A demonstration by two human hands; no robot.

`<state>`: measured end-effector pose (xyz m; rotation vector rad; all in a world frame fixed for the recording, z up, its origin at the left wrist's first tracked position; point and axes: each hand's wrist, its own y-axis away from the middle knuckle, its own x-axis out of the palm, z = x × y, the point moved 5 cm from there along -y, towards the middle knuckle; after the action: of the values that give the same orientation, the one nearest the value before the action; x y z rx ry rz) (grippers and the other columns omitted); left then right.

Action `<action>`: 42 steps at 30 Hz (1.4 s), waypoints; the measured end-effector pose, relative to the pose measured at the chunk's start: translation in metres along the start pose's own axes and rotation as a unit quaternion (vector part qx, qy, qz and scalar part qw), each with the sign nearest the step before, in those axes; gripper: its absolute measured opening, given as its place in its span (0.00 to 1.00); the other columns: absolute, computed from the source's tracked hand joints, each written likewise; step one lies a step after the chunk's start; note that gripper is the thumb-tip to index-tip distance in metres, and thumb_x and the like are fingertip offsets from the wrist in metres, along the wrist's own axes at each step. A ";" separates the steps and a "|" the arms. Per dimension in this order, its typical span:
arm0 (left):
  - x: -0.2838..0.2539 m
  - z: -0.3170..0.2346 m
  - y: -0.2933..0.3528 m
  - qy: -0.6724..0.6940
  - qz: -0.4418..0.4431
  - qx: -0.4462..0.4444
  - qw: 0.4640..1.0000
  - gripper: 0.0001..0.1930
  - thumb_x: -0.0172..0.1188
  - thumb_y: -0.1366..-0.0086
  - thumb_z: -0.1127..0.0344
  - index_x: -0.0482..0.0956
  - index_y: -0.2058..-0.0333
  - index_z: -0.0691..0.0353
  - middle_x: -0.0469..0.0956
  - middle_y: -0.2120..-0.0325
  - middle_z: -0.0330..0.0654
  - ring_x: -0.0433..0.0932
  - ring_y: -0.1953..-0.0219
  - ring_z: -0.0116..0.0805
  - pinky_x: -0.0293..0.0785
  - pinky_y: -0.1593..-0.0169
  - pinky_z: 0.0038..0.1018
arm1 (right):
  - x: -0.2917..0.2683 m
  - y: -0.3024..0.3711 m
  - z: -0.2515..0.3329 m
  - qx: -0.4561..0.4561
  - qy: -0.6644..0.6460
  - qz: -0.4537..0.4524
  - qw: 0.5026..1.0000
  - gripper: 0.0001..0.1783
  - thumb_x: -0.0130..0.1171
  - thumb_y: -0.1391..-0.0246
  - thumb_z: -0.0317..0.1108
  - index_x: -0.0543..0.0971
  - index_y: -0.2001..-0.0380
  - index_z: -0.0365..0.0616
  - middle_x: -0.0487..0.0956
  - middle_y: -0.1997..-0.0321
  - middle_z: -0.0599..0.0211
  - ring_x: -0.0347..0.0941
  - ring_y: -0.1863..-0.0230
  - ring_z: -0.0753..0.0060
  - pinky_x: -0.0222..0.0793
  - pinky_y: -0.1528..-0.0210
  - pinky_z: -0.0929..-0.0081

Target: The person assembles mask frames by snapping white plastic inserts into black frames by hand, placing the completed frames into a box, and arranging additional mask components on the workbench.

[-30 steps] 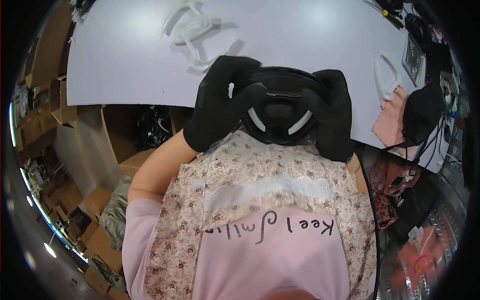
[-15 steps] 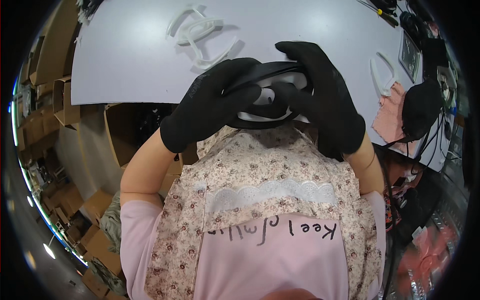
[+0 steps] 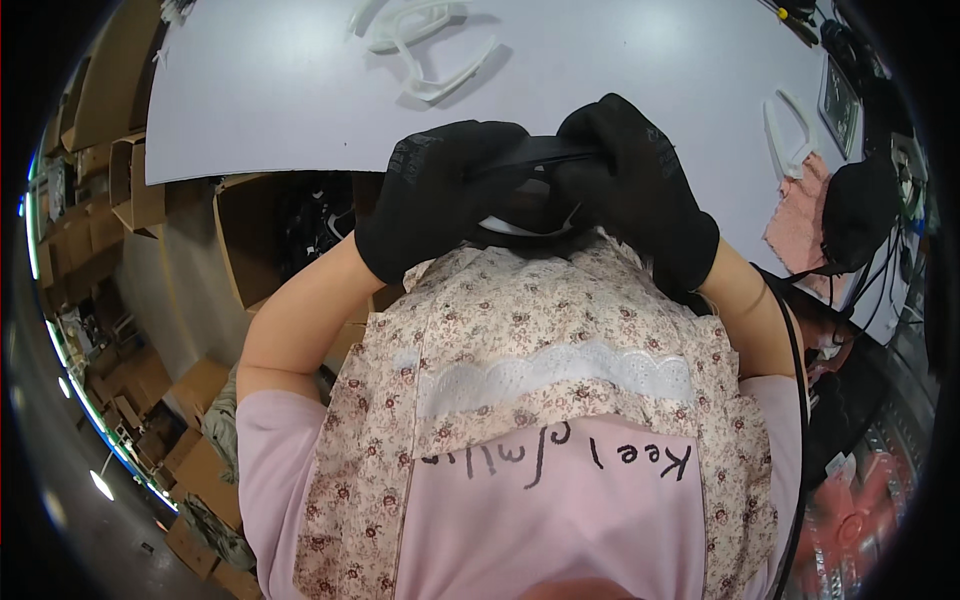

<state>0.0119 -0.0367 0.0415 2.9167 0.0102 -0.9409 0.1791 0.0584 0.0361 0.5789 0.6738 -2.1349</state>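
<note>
Both hands wear black gloves and hold a rounded black piece with a white inner rim, shaped like a goggle shell. It sits just above the table's front edge, close to my apron. My left hand grips its left side, the fingers mostly hidden behind it. On the opposite side my right hand is closed around the upper right part. The gloves cover much of the piece, so its exact kind cannot be made out. Beyond the hands, several curved white plastic frames lie on the white table.
At right lie another white U-shaped frame, a pink cloth, a black fabric item, a dark-screened device and a yellow-and-black tool. Cables hang at the right edge. An open cardboard box stands below the table's left front.
My right hand's raised fingers have closed down onto the piece. The piece has tipped, and less of its white inside shows. The view has shifted slightly.
</note>
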 end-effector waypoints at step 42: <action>0.016 0.020 -0.003 0.313 -0.069 -0.133 0.938 0.18 0.53 0.30 0.65 0.73 0.46 0.70 0.81 0.62 0.39 0.78 0.60 0.26 0.74 0.53 0.24 | -0.013 -0.019 -0.026 0.152 -0.196 0.000 0.969 0.26 0.66 0.46 0.39 0.76 0.45 0.43 0.79 0.50 0.61 0.77 0.51 0.69 0.73 0.46 0.68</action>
<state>0.0134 -0.0357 0.0154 2.8388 0.3497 0.0209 0.1757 0.0922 0.0299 0.2965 0.1285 -2.2781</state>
